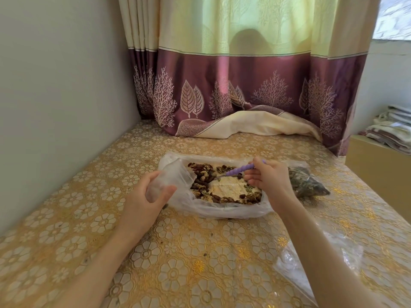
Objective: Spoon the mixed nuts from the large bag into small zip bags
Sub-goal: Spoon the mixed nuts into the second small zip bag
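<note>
Head view shows your right hand (265, 177) pinching a purple spoon (239, 170), its tip down among the mixed nuts (203, 177) in the large bag (222, 210), which lies open on the table (178, 252). Your left hand (153, 192), at the large bag's left edge, grips a small clear bag (171, 174). A filled bag (305, 182) lies just right of the large bag, and more clear plastic (295, 263) sits nearer you, under your right forearm
</note>
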### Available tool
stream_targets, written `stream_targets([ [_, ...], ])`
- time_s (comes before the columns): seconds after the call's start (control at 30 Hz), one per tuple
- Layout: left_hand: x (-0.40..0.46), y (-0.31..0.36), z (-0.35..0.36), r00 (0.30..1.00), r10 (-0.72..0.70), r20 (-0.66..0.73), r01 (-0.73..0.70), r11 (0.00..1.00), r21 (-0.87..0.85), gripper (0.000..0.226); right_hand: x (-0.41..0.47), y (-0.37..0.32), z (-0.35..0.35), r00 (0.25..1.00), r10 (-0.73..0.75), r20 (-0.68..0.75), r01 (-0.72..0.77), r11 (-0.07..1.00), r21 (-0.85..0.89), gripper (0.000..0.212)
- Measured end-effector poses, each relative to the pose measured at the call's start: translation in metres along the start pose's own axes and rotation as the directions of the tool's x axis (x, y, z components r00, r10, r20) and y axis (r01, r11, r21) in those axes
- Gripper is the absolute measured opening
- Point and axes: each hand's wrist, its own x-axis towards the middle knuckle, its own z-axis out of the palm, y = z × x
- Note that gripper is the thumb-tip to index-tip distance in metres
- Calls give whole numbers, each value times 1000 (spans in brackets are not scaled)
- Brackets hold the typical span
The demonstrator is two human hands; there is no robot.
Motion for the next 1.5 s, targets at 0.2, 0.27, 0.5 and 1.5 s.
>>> stream_targets([
  [0.2,-1,3,-2,999,-31,18,32,999,-40,55,7,2,-7,988,114,-108,-99,986,133,24],
  [0.27,-1,4,-3,999,-35,22,36,999,-40,57,8,3,-9,988,80,-135,-66,992,110,26],
  [0.5,0,1,-2,1000,-16,21,17,999,-35,61,8,-2,-12,991,60,-118,-35,978,205,31],
  [1.5,1,10,-5,1000,-9,-5,8,986,-165,37,-40,-56,19,911,-374,174,315,904,290,21],
])
